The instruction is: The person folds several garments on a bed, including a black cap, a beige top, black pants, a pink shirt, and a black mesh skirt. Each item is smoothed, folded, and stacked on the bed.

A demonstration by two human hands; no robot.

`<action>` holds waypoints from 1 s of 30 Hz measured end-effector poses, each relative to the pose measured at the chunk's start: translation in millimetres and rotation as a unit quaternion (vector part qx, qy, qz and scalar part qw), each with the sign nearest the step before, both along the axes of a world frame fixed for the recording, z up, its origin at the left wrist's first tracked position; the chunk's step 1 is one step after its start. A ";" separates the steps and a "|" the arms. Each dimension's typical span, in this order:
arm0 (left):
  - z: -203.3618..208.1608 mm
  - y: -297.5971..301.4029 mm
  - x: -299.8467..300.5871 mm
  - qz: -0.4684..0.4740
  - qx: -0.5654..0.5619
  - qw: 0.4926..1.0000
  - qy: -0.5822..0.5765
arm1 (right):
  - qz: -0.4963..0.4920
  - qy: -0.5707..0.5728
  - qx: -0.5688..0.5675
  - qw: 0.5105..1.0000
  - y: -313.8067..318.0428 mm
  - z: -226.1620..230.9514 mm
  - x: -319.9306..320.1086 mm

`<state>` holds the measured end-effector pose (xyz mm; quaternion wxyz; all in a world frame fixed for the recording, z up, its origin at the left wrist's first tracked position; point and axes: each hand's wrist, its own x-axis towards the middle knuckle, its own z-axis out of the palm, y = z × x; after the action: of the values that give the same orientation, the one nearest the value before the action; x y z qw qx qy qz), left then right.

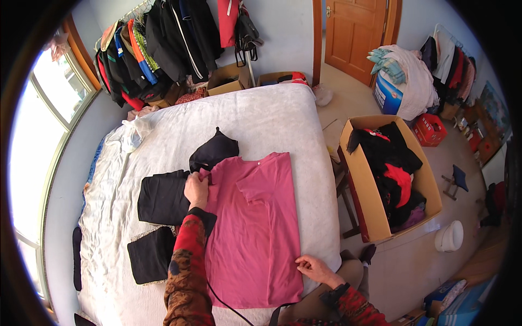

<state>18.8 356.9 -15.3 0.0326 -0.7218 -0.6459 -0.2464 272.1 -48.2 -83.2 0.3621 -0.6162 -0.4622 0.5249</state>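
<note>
A pink T-shirt [255, 223] lies spread flat on the white bed [261, 117], its neck toward the far side. My left hand [196, 189] pinches the shirt's left shoulder edge, next to a folded black garment [162, 196]. My right hand [316, 268] rests on the shirt's lower right hem near the bed's edge, fingers gripping the cloth. Both forearms wear red and dark patterned sleeves.
A crumpled black garment [213, 150] lies beyond the shirt, another folded black piece [149, 254] at lower left. An open cardboard box [375, 204] of dark and red clothes stands right of the bed. Hanging clothes [157, 43], a window at left, a wooden door [353, 32].
</note>
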 end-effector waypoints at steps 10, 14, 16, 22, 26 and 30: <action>34.3 12.3 -72.4 -0.007 0.001 0.971 -0.238 | 0.002 -0.010 0.001 1.000 1.1 6.0 -0.4; 72.3 -15.2 -27.6 -0.042 0.066 0.980 -0.180 | -0.003 -0.010 0.000 1.000 0.4 6.3 -1.3; 93.8 -42.6 14.6 -0.101 -0.003 0.970 -0.220 | -0.002 -0.011 0.013 1.000 1.0 4.8 -1.4; 101.5 -140.9 78.5 -0.432 -0.094 0.845 -0.301 | -0.006 -0.006 0.004 1.000 0.0 -5.1 -0.3; 58.8 -169.7 21.9 -0.216 -0.176 0.907 -0.315 | -0.024 0.004 0.006 1.000 -0.6 -9.1 0.4; 9.4 -232.5 -67.5 -0.168 -0.145 0.967 -0.122 | -0.069 0.085 -0.098 0.989 15.3 5.5 3.4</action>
<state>-48.7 124.4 -6.0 -0.1932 -0.7816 -0.5433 -0.2379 275.6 -32.9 -77.7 0.3737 -0.6321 -0.3326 0.5917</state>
